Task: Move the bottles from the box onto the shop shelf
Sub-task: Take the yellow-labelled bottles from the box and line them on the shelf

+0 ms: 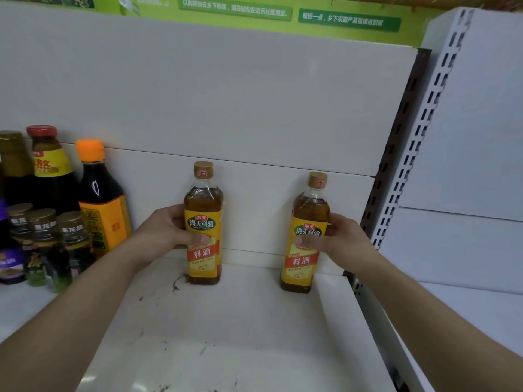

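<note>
Two identical clear plastic bottles of amber liquid, each with a tan screw cap and a yellow-and-orange label, stand upright on the white shelf board (240, 321). The left cooking-wine bottle (203, 199) is at the rear of the board near its middle, and the right cooking-wine bottle (311, 210) is at the rear near the board's right end; the two are well apart. Both are filled to the shoulder. The left hand (167, 227) grips the left bottle at label height, thumb across the front of the label and fingers wrapped behind. The right hand (342, 239) grips the right bottle in the same manner, thumb laid across the label front. Both forearms are bare and reach forward over the board from its front edge. At the board's left end stand a tall dark sauce bottle with an orange cap (99, 193), further dark bottles behind it, and a row of small dark jars with metal lids (45, 230) in front. Dark smudges mark the board's surface. A white perforated upright (418, 137) rises past the board's right end.
</note>
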Action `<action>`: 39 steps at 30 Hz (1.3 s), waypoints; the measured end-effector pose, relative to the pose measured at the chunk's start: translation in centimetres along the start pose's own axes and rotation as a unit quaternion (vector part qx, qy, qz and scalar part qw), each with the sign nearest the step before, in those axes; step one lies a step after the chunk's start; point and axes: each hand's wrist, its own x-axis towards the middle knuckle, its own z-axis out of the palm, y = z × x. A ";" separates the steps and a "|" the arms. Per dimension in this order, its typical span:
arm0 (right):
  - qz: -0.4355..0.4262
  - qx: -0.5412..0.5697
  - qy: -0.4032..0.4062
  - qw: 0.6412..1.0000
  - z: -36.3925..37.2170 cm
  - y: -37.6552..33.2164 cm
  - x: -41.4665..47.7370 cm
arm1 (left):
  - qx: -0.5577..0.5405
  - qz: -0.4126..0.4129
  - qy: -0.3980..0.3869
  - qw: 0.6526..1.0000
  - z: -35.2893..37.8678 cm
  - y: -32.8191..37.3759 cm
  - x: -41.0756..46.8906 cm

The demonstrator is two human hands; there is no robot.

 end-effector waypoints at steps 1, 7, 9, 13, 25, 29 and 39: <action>-0.002 0.003 0.004 1.000 0.1 0.0 -0.1 | 0.001 -0.001 0.007 1.000 0.1 0.0 0.0; -0.012 0.009 0.023 1.000 0.3 0.2 -0.8 | -0.047 0.023 0.027 0.998 0.9 0.7 -0.3; -0.012 0.014 0.027 0.999 0.3 0.2 -1.0 | -0.054 0.031 0.032 0.998 1.3 1.2 -0.5; -0.001 0.032 0.030 0.999 0.2 -0.1 -1.5 | -0.049 0.037 0.034 0.998 1.9 2.0 -0.7; -0.016 0.013 0.026 0.999 -1.4 -0.7 -3.3 | -0.045 0.046 0.018 0.998 4.3 3.3 -2.3; -0.021 0.007 0.024 0.999 -2.5 -0.8 -4.0 | -0.040 0.040 0.018 0.998 5.4 3.8 -2.8; -0.030 0.036 -0.007 0.999 -7.0 0.3 -6.2 | -0.020 0.032 0.032 0.999 10.2 6.3 -5.8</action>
